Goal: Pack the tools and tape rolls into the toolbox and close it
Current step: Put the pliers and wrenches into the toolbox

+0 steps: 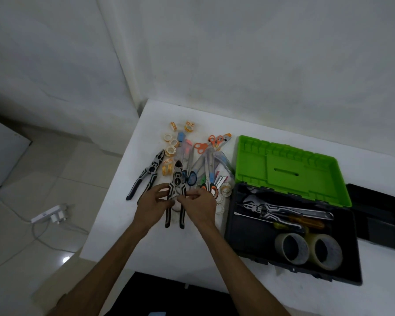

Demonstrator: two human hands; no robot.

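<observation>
Pliers lie on the desk under our two hands, long axis running away from us, nose far, handles near. Our left hand curls its fingers at the left handle; our right hand pinches at the right one, so both seem to grip the tool, though contact is partly hidden. The toolbox sits open to our right, nearer the right hand, so we judge the carry goes that way. We can read no brand or writing anywhere.
</observation>
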